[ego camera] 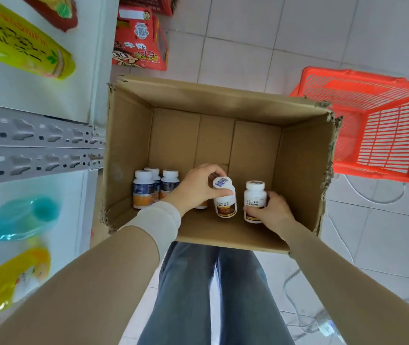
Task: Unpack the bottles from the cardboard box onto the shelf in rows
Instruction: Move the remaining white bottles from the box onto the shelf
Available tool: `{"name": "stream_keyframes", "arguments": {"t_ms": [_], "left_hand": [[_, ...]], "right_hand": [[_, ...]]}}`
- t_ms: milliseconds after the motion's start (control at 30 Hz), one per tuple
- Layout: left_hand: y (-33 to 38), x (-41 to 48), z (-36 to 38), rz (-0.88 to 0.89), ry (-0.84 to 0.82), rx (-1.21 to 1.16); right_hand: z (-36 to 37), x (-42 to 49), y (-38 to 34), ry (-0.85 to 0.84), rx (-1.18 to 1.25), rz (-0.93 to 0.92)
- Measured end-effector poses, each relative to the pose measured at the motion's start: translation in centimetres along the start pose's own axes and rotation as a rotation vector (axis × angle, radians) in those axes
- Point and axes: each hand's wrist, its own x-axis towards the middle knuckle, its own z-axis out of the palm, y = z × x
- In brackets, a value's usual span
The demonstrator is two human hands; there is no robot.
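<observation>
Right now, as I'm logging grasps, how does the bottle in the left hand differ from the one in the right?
The left bottle leans; the right bottle stands upright. The left hand grips the left bottle near its cap; the right hand holds the right bottle round its lower body. Both have white caps and white labels with a brown band, inside the box.

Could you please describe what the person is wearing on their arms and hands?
The left sleeve and right sleeve are close-fitting and tan; the left ends in a paler cream cuff. The left hand and right hand are bare, without gloves.
</observation>
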Motion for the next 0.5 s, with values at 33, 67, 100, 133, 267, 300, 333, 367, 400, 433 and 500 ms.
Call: {"name": "stream_keyframes", "arguments": {"t_ms": [33,67,100,133,267,300,333,367,400,433,500], "left_hand": [[0.4,-1.0,0.2,-0.031,0.031,-0.069],[0.7,-2.0,0.5,-0.055,0.067,-0.145],[1.0,-3.0,0.7,-0.065,0.109,-0.228],[1.2,-4.0,1.0,-0.069,0.158,-0.311],[2.6,-8.5,2.0,-0.091,0.42,-0.555],[3.0,-9.7,2.4,-0.087,0.5,-0.568],[3.3,-11.1,2.9,-0.072,0.572,-0.587],[3.7,-12.5,3.5,-0.046,0.631,-0.63],[3.9,-13.9,4.2,-0.025,0.679,-0.688],[4.1,-15.4,5.1,-0.021,0.719,-0.767],[4.4,-18.3,7.2,-0.067,0.795,-0.98]], "right_hand": [[-0.4,-0.7,0.0,0.011,0.003,-0.011],[-0.7,-1.4,0.1,0.021,0.004,-0.027],[-1.0,-2.1,0.1,0.032,0.0,-0.048],[-1.3,-2.7,0.2,0.043,-0.004,-0.075],[-2.6,-5.6,0.9,0.071,0.012,-0.185],[-2.9,-6.4,1.1,0.07,0.024,-0.214],[-3.1,-7.3,1.3,0.059,0.039,-0.233],[-3.3,-8.3,1.5,0.039,0.054,-0.253],[-3.4,-9.3,1.8,0.011,0.075,-0.277],[-3.4,-10.4,2.2,-0.024,0.1,-0.308],[-3.2,-12.9,3.3,-0.081,0.12,-0.37]]}}
